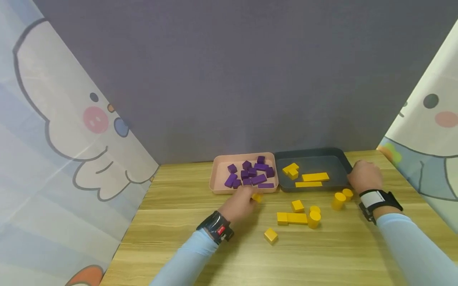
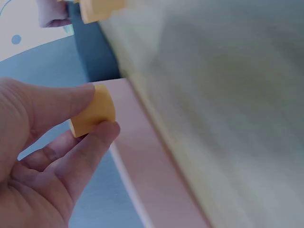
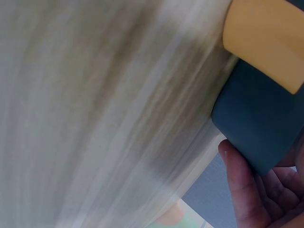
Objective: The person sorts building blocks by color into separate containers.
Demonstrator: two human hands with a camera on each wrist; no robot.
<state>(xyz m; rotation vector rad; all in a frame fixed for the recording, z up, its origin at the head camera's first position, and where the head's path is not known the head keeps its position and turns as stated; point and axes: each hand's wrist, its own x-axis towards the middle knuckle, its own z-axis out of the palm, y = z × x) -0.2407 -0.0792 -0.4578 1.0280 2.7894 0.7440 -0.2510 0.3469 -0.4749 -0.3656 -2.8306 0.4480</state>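
My left hand point(image 1: 239, 205) pinches a small yellow block with a rounded side point(image 2: 97, 111) between thumb and fingertips. It is at the near edge of the pink tray point(image 1: 212, 178), which holds several purple blocks point(image 1: 259, 179). At the right end of the dark tray point(image 1: 322, 163), my right hand point(image 1: 365, 175) grips the tray's corner, its fingers curled at the wall in the right wrist view. Inside the dark tray lie several yellow pieces, among them a long flat bar point(image 1: 315, 177).
In front of the trays, the wooden table point(image 1: 161, 238) bears more yellow pieces: cylinders point(image 1: 338, 201), cubes point(image 1: 270, 235) and a flat bar point(image 1: 297, 218). A grey panel point(image 1: 214, 79) rises behind the trays, with printed cloth point(image 1: 71, 151) at both sides.
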